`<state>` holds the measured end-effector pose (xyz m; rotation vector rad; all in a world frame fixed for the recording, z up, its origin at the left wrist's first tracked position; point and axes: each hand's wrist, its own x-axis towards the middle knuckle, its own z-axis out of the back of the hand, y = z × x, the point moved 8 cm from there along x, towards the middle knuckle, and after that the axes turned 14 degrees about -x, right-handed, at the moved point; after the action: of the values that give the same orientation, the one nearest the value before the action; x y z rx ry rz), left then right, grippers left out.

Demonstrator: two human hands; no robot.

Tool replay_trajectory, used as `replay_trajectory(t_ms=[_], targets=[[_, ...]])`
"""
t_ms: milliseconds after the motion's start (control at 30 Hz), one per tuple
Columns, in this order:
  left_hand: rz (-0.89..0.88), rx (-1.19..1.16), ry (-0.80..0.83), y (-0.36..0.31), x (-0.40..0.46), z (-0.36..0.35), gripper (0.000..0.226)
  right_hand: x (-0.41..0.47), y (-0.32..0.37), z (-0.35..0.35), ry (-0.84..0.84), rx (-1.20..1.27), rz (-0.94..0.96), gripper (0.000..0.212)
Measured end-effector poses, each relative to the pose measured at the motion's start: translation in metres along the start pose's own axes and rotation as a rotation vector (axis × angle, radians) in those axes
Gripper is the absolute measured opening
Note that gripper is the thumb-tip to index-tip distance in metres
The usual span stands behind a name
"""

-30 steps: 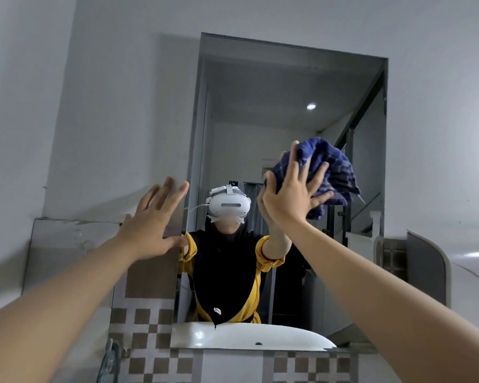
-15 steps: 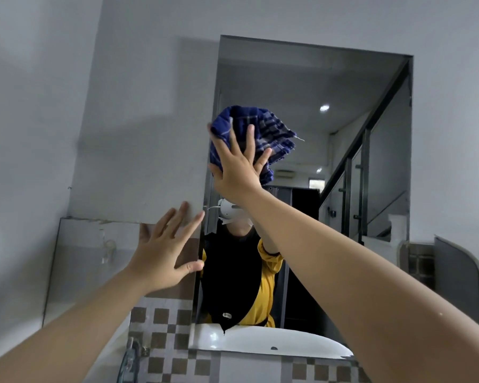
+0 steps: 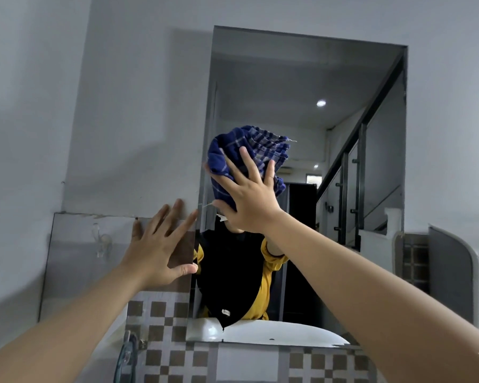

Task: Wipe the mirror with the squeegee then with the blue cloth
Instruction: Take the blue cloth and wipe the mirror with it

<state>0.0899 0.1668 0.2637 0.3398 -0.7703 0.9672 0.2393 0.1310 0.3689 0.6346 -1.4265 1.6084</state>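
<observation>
At the mirror's left edge: the right hand point(image 3: 250, 200) presses the cloth point(image 3: 246, 153) flat on the mirror point(image 3: 302, 78), fingers spread over the bunched fabric, none curled round it.
Cloth position: about 9 o'clock on the glass, its lower part under the palm, its upper folds loose toward 12.
Left hand: the left hand point(image 3: 161, 244) is spread and empty, flat at the mirror's left border at about 8 o'clock, thumb just at the glass edge; whether it rests on glass or wall I cannot tell.
Squeegee: not in view, so I judge this the cloth stage.
Risk, cloth: held by pressure alone, it could slide out and drop toward the basin point(image 3: 274, 333) if the palm eases.
Risk, smears: bare fingertips past the fabric could mark the glass.
Risk, coverage: the bunched cloth touches a small patch; the top and right side toward 3 o'clock could be missed.
Risk, left thumb: it could leave a print on the edge.
</observation>
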Motion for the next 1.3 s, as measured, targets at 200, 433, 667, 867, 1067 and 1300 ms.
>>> replay_trajectory(t_ms=[200, 433, 667, 867, 1067, 1300], targets=[[0.000, 0.023, 0.003, 0.001, 0.001, -0.001, 0.110, -0.038, -0.046, -0.005, -0.017, -0.077, -0.069, 0.069], [-0.010, 0.024, -0.015, -0.002, -0.001, 0.000, 0.106, -0.083, -0.119, -0.009, 0.024, -0.122, -0.268, 0.075], [0.002, -0.005, -0.009, 0.001, 0.000, -0.003, 0.105, -0.140, -0.177, -0.017, 0.060, -0.037, -0.612, 0.075], [-0.010, 0.008, -0.017, 0.003, 0.001, -0.006, 0.106, -0.170, -0.162, -0.026, 0.058, 0.080, -1.073, 0.074], [-0.035, 0.021, -0.076, 0.002, -0.005, -0.009, 0.098, -0.163, -0.093, -0.035, 0.061, 0.182, -1.177, 0.076], [-0.059, 0.017, -0.103, 0.001, -0.015, -0.019, 0.097, -0.130, -0.034, -0.032, 0.071, 0.255, -1.019, 0.076]])
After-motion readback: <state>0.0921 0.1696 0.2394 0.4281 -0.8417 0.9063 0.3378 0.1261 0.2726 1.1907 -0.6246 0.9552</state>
